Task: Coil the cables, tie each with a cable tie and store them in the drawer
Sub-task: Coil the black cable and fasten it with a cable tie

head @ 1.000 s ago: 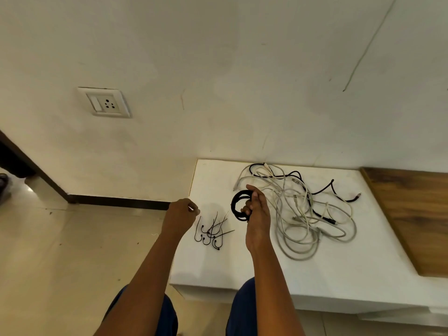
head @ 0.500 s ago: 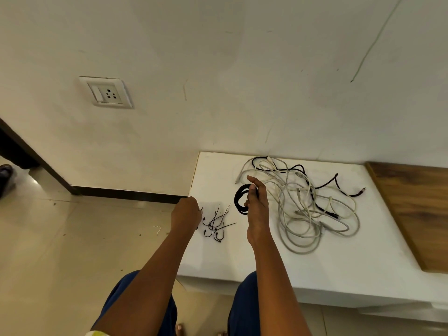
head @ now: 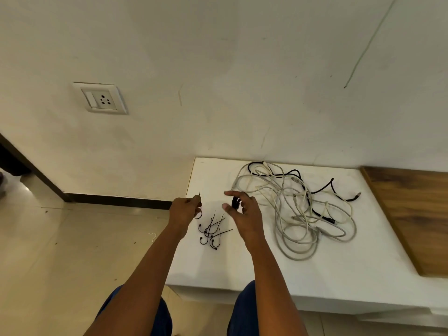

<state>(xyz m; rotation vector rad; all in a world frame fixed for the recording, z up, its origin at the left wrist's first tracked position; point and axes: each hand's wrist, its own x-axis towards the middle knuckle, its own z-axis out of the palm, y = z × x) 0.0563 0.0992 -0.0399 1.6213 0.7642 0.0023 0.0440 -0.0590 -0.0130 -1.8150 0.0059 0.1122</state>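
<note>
My right hand (head: 243, 213) holds a small coiled black cable (head: 235, 202) above the white low table (head: 266, 270), with thumb and forefinger spread toward the left. My left hand (head: 184, 209) pinches one black cable tie (head: 199, 207), its tail pointing up. Several more black cable ties (head: 213, 232) lie in a loose heap on the table between my hands. To the right lies a tangle of grey-white cables (head: 298, 214) mixed with a black cable (head: 327, 187). No drawer is in view.
The table stands against a white wall with a switch socket (head: 100, 98) at the left. A wooden surface (head: 417, 214) adjoins the table on the right. Beige floor tiles (head: 60, 263) spread to the left. My knees in blue trousers are below the table edge.
My left hand has lifted a cable tie from the heap and moved right. My right hand's thumb and forefinger have spread while it keeps the black coil.
</note>
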